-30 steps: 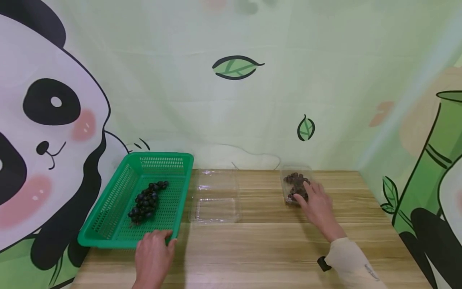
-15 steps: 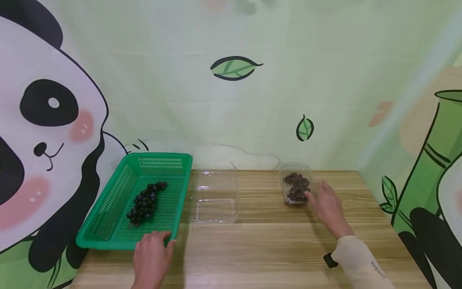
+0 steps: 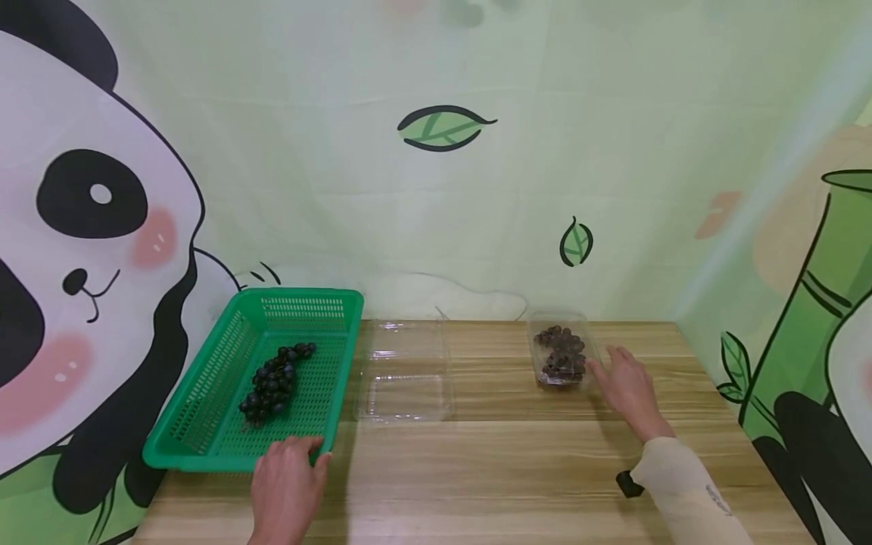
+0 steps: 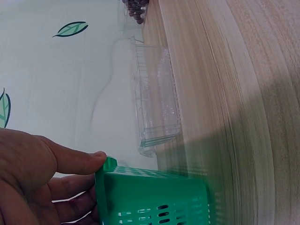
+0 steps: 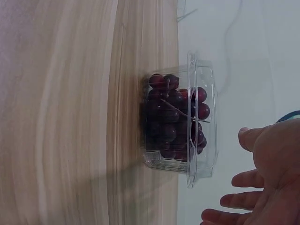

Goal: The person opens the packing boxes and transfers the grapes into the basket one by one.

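Note:
A green plastic basket stands at the left with a bunch of dark grapes lying in it. My left hand grips the basket's near right corner; the left wrist view has the thumb at the rim and the fingers below. Over at the right, a lidded clear plastic box holds more dark red grapes. Just right of that box my right hand hovers, its fingers spread and apart from the box in the right wrist view.
Between the basket and the grape box, a clear plastic container lies on the wooden table, its lid folded back. Behind the table hangs a backdrop printed with pandas and leaves.
My right hand has drawn away from the grape box, to the right. The left hand stays at the basket's corner.

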`<state>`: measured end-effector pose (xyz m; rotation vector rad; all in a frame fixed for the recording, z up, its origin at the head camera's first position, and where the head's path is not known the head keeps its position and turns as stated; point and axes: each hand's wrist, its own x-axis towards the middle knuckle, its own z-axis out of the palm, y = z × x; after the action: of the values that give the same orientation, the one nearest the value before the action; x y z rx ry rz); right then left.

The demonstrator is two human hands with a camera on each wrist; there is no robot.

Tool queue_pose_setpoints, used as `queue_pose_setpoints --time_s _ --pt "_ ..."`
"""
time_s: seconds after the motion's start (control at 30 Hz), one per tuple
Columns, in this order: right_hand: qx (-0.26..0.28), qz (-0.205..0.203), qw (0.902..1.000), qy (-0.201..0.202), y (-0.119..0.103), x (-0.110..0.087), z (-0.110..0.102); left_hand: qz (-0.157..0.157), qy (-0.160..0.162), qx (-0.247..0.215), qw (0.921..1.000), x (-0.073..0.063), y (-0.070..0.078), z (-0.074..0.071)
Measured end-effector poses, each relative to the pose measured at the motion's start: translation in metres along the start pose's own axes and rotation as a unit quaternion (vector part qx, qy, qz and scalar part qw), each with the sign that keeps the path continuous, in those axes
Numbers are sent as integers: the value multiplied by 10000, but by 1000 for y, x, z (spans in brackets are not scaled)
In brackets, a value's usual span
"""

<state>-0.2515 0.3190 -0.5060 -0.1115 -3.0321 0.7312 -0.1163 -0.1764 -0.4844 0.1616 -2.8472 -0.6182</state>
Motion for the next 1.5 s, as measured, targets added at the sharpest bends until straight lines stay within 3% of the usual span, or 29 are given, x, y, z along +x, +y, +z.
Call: queue_pose_setpoints --time_s 0.4,0.7,1.0,1.33,1.5 --pt "228 329 9985 -384 4 10 -5 9 3 -37 10000 0 0 0" --pt "752 562 9928 -746 11 13 -3 32 36 -32 10000 -1 0 0" --pt "906 539 9917 -732 17 17 0 1 35 -44 10000 -1 0 0" --pt "1714 554 9821 -559 21 14 4 39 42 -24 10000 0 0 1" --pt "2063 709 9736 -668 22 15 6 69 63 -15 10000 0 -1 1"
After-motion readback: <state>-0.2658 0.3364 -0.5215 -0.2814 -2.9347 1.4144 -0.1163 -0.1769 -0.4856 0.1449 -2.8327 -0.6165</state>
